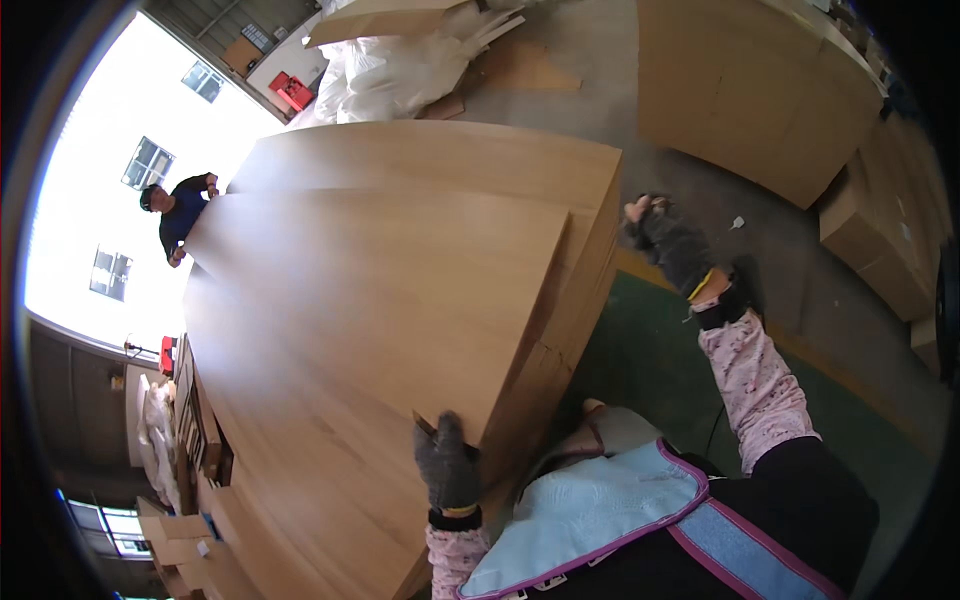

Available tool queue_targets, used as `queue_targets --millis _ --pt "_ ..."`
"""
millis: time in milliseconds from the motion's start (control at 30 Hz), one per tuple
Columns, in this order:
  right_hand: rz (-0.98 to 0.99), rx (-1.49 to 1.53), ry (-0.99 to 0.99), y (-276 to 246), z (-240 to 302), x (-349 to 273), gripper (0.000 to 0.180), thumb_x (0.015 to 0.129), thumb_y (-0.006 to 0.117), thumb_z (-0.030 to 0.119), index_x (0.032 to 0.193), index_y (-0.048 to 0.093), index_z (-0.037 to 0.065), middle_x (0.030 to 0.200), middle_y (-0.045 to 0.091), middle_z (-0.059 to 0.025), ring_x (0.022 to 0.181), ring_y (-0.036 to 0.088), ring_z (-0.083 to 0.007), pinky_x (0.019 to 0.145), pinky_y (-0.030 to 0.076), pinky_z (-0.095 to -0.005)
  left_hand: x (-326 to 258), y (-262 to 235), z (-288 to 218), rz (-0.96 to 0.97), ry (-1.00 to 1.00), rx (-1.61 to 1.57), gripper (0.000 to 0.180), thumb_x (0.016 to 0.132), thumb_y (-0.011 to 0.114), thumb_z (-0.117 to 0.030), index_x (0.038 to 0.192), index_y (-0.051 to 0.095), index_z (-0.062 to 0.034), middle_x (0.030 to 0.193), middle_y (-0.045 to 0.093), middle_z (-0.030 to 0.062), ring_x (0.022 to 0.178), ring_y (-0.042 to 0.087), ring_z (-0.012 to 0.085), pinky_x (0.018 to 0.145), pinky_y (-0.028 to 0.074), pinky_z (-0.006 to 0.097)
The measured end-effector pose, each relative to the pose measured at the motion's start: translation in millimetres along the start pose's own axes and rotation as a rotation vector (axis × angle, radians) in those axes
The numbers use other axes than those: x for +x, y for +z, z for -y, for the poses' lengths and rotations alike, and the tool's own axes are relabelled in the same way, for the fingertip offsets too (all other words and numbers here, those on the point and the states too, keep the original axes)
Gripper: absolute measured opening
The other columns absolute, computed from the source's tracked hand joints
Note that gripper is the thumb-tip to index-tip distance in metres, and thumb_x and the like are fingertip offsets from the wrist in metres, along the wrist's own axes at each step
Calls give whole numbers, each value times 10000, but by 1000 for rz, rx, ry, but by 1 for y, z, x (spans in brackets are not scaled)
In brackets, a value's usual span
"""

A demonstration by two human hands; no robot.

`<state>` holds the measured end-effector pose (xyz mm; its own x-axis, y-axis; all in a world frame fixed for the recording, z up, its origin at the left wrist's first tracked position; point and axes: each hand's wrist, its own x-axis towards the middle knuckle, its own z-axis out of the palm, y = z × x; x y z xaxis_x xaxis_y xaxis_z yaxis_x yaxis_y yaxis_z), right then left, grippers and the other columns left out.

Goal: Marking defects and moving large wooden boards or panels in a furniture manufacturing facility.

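Left hand point(447, 463), grey-gloved, gripping near corner of top wooden panel point(380, 290), lying on panel stack point(560, 330). Right hand point(664, 237), gloved, pressing stack's far side edge; grip hard to tell. Co-worker point(180, 215) holding opposite end. Tan cardboard boxes point(880, 220) standing right; white plastic wrapping point(400, 70) lying beyond; red box point(292, 92) beside.

Single head-worn fisheye view, looking steeply down and forward over the person's chest. The board stack point(400, 300) fills the near centre; the floor point(680, 190) lies right and far, and a co-worker point(180, 215) stands at the stack's far left end.
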<state>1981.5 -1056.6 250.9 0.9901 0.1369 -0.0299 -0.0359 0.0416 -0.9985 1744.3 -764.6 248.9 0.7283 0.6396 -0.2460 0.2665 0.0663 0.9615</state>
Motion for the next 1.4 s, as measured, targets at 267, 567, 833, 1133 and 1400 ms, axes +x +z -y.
queue_targets --millis 267,567,833,1133,1400 --pt "-133 68 195 -40 -54 12 234 921 604 341 824 604 128 674 582 28 557 502 -55 455 382 -220 48 5 -11 34 -25 61 308 920 598 -358 947 551 -54 672 580 39 468 507 116 405 380 226" --pt "-197 -187 231 -56 -75 40 276 906 610 364 915 607 89 732 644 -35 569 575 -104 487 445 -256 42 37 -11 73 -64 35 231 927 601 -290 936 544 -66 679 553 26 478 530 130 416 416 239" --pt "-394 -469 -70 -71 -102 126 426 899 577 433 1077 599 47 967 679 -133 910 659 -257 792 501 -361 49 38 -55 252 -91 406 293 960 545 -305 1127 617 -75 700 637 32 527 547 86 455 399 219" --pt "-303 -806 -303 -63 -66 187 589 884 556 494 1259 542 40 1253 576 -198 1155 548 -343 982 413 -398 20 33 -11 241 59 512 367 913 585 -133 1259 533 -21 848 641 53 703 579 86 580 476 228" --pt "1 -1233 -251 -62 -76 206 559 912 447 531 1156 593 49 1171 608 -192 1099 555 -367 936 425 -433 1 25 3 270 262 598 394 898 615 -122 1261 499 -20 930 602 71 720 556 118 693 488 272"
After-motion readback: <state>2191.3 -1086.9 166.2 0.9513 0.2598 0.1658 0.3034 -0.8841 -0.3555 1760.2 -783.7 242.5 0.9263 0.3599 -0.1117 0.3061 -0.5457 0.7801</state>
